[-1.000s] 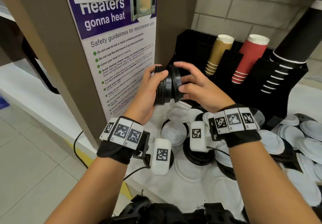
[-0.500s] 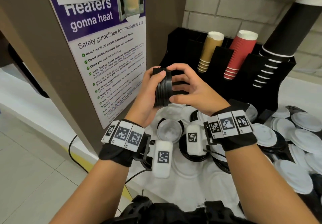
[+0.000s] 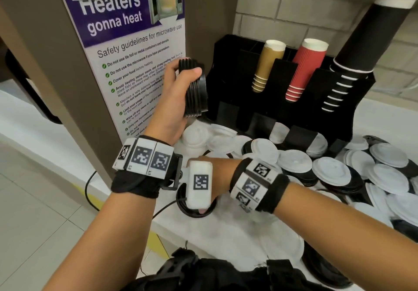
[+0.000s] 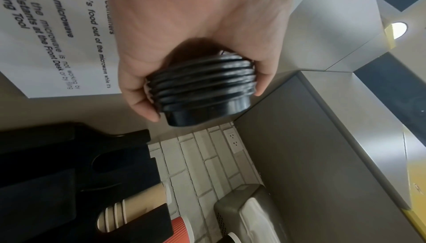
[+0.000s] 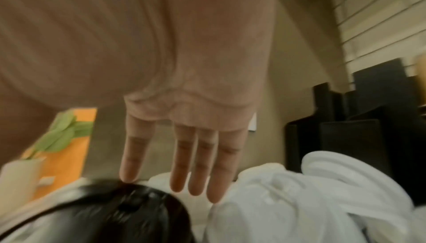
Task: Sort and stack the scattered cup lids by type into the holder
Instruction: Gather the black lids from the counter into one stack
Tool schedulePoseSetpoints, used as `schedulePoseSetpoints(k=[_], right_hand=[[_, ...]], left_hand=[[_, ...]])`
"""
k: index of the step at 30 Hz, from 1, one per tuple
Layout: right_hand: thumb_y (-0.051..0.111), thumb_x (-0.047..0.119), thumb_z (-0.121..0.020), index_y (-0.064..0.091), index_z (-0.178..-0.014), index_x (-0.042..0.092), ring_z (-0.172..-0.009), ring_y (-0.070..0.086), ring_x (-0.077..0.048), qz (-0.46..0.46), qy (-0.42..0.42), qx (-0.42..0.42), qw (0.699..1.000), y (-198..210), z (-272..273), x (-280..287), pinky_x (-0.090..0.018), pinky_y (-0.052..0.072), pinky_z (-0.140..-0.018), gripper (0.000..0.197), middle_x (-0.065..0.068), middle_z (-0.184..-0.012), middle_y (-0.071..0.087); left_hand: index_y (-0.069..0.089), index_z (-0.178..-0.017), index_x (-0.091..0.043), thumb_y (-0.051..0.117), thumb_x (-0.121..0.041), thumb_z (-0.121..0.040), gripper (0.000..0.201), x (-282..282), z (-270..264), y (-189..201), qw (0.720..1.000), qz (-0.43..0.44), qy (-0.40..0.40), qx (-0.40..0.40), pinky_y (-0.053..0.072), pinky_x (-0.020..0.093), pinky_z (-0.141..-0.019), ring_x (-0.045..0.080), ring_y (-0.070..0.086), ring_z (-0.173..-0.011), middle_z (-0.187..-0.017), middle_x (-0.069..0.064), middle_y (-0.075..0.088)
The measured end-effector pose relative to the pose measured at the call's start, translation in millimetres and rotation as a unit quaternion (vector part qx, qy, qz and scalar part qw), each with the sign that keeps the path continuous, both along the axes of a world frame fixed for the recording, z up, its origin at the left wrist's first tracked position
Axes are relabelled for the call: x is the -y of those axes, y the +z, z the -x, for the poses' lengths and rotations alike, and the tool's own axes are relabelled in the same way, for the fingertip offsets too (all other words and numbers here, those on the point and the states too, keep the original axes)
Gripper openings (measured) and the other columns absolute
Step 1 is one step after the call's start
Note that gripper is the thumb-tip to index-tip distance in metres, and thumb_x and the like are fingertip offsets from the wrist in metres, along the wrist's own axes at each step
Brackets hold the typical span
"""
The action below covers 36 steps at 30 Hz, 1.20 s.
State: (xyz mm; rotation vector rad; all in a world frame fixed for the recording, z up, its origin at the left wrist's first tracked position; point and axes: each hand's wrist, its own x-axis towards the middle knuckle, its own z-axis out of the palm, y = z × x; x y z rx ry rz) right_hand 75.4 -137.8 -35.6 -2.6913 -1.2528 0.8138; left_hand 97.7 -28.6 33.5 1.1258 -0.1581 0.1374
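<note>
The left hand (image 3: 174,96) has its fingers (image 4: 140,104) curled round a stack of black lids (image 3: 195,88), thumb (image 3: 192,73) pressed on the near edge and the other fingers wrapped behind, so the stack stands on edge in the air, clear of the counter (image 3: 226,234) and just at 9 o'clock of the black cup holder (image 3: 228,69). In the left wrist view the nested rims sit between thumb and fingertips, the top lid's raised centre jutting beyond them. The right hand (image 5: 184,119) is spread flat with fingers straight, holding nothing; its fingertips (image 5: 196,185) hover over a single black lid (image 5: 129,210) lying on the counter, with white lids (image 5: 288,201) at 3 o'clock of it. In the head view this black lid (image 3: 194,207) lies below the left wrist, partly hidden by a wrist camera. More white lids (image 3: 332,170) and black ones lie heaped at 3 o'clock, before the holder's front slots. Tan cups (image 3: 268,66), red cups (image 3: 305,69) and black cups (image 3: 366,41) lean in the holder.
</note>
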Motion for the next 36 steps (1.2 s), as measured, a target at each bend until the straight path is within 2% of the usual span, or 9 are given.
schedulePoseSetpoints(k=[4, 8, 10, 12, 15, 20, 25, 30, 36], right_hand=[[0.067, 0.016, -0.086, 0.021, -0.056, 0.025, -0.054, 0.014, -0.005, 0.106, 0.125, 0.015, 0.986, 1, 11, -7, -0.014, 0.016, -0.054, 0.056, 0.009, -0.059, 0.023], [0.064, 0.015, -0.087, 0.023, -0.058, 0.024, -0.054, 0.021, -0.008, 0.05, 0.079, 0.013, 0.996, -6, 8, -2, -0.01, 0.025, -0.065, 0.051, 0.007, -0.061, 0.025], [0.071, 0.026, -0.082, 0.048, -0.085, 0.017, -0.079, 0.05, -0.021, 0.003, -0.012, -0.005, 1.0, -5, 4, 0, -0.024, 0.042, -0.089, 0.025, -0.002, -0.086, 0.046], [0.078, 0.03, -0.074, 0.047, -0.126, 0.019, -0.104, 0.052, -0.024, -0.058, -0.054, -0.012, 0.997, 6, -8, 8, -0.036, 0.046, -0.093, 0.062, -0.004, -0.111, 0.05], [0.08, 0.03, -0.071, 0.044, -0.133, 0.03, -0.108, 0.052, -0.022, -0.182, -0.095, -0.002, 0.979, 28, -27, 29, -0.034, 0.047, -0.093, 0.072, -0.006, -0.118, 0.051], [0.077, 0.023, -0.077, 0.044, -0.129, 0.029, -0.089, 0.061, -0.007, -0.388, -0.272, -0.001, 0.88, 43, -42, 66, -0.014, 0.05, -0.073, 0.062, 0.003, -0.103, 0.056], [0.065, 0.03, -0.085, 0.046, -0.126, 0.046, -0.095, 0.067, -0.015, -0.539, -0.335, -0.098, 0.766, 52, -35, 76, -0.032, 0.057, -0.079, 0.048, -0.002, -0.114, 0.058], [0.062, 0.013, -0.08, 0.049, -0.126, 0.042, -0.103, 0.066, -0.021, -0.547, -0.27, -0.119, 0.783, 55, -25, 76, -0.031, 0.056, -0.079, 0.057, -0.005, -0.125, 0.055], [0.063, -0.009, -0.081, 0.048, -0.128, 0.027, -0.108, 0.063, -0.022, -0.557, -0.241, -0.104, 0.788, 52, -17, 77, -0.03, 0.054, -0.083, 0.061, -0.009, -0.126, 0.051]], left_hand=[[0.051, -0.104, -0.03, 0.062, -0.032, -0.076, 0.03, 0, 1, -3, 1.0, -0.003, -0.005, 0.001, 0.052, 0.029, -0.056, 0.007, 0.065, -0.074, -0.094, -0.003, 0.059], [0.049, -0.108, -0.028, 0.06, -0.031, -0.078, 0.032, 1, 3, 2, 1.0, -0.011, -0.004, 0.002, 0.051, 0.028, -0.055, 0.008, 0.065, -0.073, -0.096, -0.002, 0.058], [0.049, -0.109, -0.027, 0.059, -0.031, -0.078, 0.033, 0, 2, 6, 1.0, -0.017, -0.001, 0.004, 0.051, 0.028, -0.054, 0.009, 0.064, -0.073, -0.098, 0.0, 0.058], [0.049, -0.109, -0.028, 0.059, -0.032, -0.078, 0.032, -2, 2, 9, 1.0, -0.028, 0.004, 0.011, 0.05, 0.028, -0.055, 0.009, 0.064, -0.075, -0.1, 0.001, 0.057], [0.049, -0.107, -0.028, 0.059, -0.032, -0.079, 0.03, -5, -1, 13, 0.999, -0.036, 0.007, 0.023, 0.051, 0.028, -0.056, 0.009, 0.063, -0.076, -0.101, 0.001, 0.057], [0.048, -0.104, -0.025, 0.059, -0.03, -0.079, 0.027, 3, 0, 1, 1.0, -0.002, 0.007, 0.006, 0.052, 0.031, -0.061, 0.01, 0.063, -0.075, -0.09, -0.003, 0.06], [0.049, -0.11, -0.022, 0.059, -0.034, -0.077, 0.036, 17, 4, -21, 0.998, -0.009, -0.028, -0.054, 0.051, 0.029, -0.062, 0.012, 0.061, -0.08, -0.093, -0.001, 0.06], [0.05, -0.118, -0.022, 0.057, -0.037, -0.079, 0.042, 18, 7, -31, 0.993, -0.021, -0.079, -0.089, 0.054, 0.035, -0.068, 0.022, 0.062, -0.098, -0.113, 0.01, 0.06], [0.048, -0.122, -0.022, 0.058, -0.038, -0.08, 0.047, 23, 12, -33, 0.992, -0.009, -0.079, -0.1, 0.055, 0.034, -0.061, 0.02, 0.065, -0.09, -0.114, 0.009, 0.059]])
